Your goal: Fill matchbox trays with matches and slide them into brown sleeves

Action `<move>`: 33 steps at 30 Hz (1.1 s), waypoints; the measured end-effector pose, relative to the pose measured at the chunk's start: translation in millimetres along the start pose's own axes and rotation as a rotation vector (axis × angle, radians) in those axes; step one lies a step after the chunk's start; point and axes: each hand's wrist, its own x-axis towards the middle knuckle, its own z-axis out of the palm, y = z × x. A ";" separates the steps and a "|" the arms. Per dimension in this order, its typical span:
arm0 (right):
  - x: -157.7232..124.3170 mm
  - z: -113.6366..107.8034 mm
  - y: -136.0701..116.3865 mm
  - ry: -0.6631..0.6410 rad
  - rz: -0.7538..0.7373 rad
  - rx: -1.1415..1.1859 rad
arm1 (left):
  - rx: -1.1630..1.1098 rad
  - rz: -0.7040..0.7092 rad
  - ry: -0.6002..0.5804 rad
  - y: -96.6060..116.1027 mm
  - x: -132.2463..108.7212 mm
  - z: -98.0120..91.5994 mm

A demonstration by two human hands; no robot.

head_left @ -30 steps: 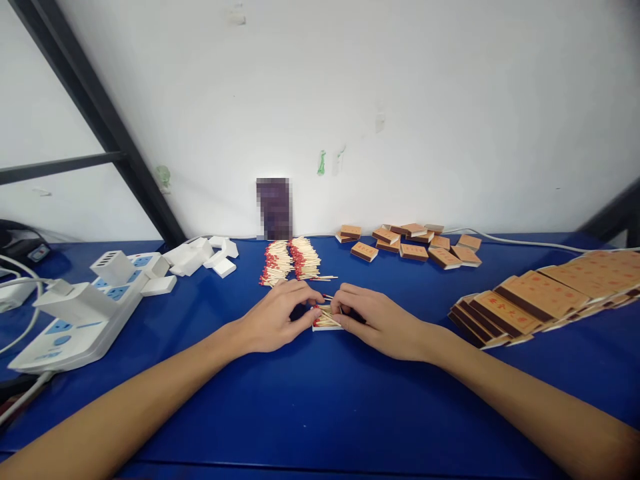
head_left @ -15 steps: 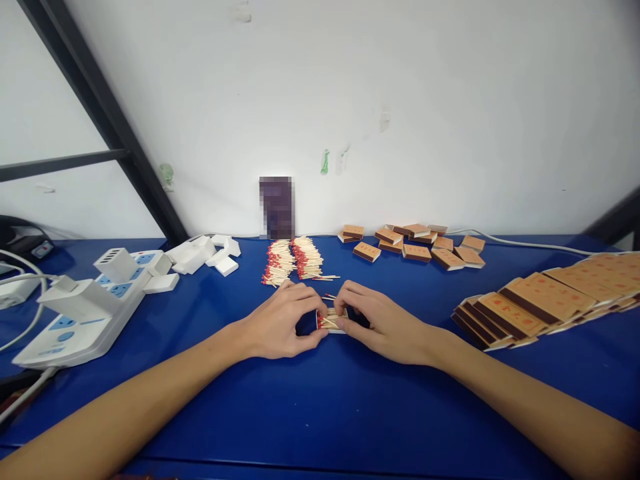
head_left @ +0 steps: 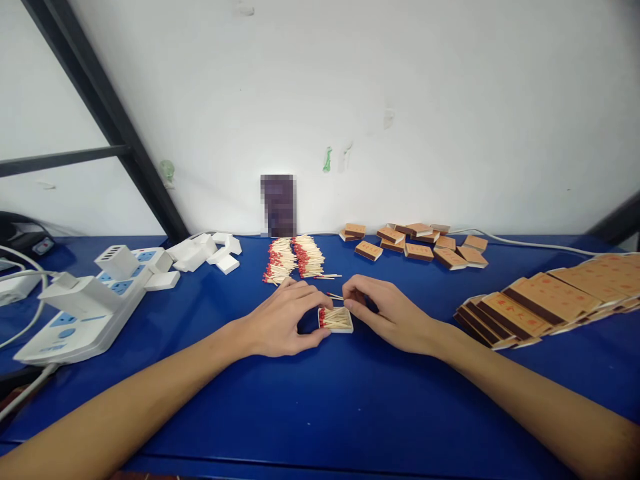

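Note:
A small white matchbox tray lies on the blue table, partly filled with red-headed matches whose heads point left. My left hand grips the tray's left end between thumb and fingers. Just behind the tray, a loose match rests with its head to the left. My right hand has its thumb and forefinger pinched at that match's right end; the fingertips partly hide the contact. Beyond my left hand lie two piles of loose matches, a left pile and a right pile.
Several closed matchboxes are scattered at the back right. A long overlapping row of flat matchbox sleeves spreads along the right. To the left stand a power strip and white blocks. A pixelated dark rectangle leans on the wall.
My right hand has moved off the tray, back and slightly right, to the loose match, uncovering the tray's matches. My left hand stays on the tray's left end.

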 end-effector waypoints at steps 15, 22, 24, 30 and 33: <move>6.4 4.8 24.0 -0.014 0.093 -0.239 | 0.097 -0.133 0.084 -19.7 11.6 6.2; 1.7 3.0 19.3 0.029 0.082 -0.478 | 0.118 -0.155 0.105 -18.8 23.1 12.1; -0.5 -1.4 10.2 0.077 0.094 -0.570 | 0.135 -0.165 0.103 -19.8 22.0 12.2; -6.3 -8.3 -14.2 -0.050 -0.011 -0.345 | 0.080 -0.233 0.212 -13.7 16.5 6.3; -2.3 -8.3 -7.0 0.010 0.032 -0.322 | -0.028 -0.189 0.211 -3.4 11.4 1.8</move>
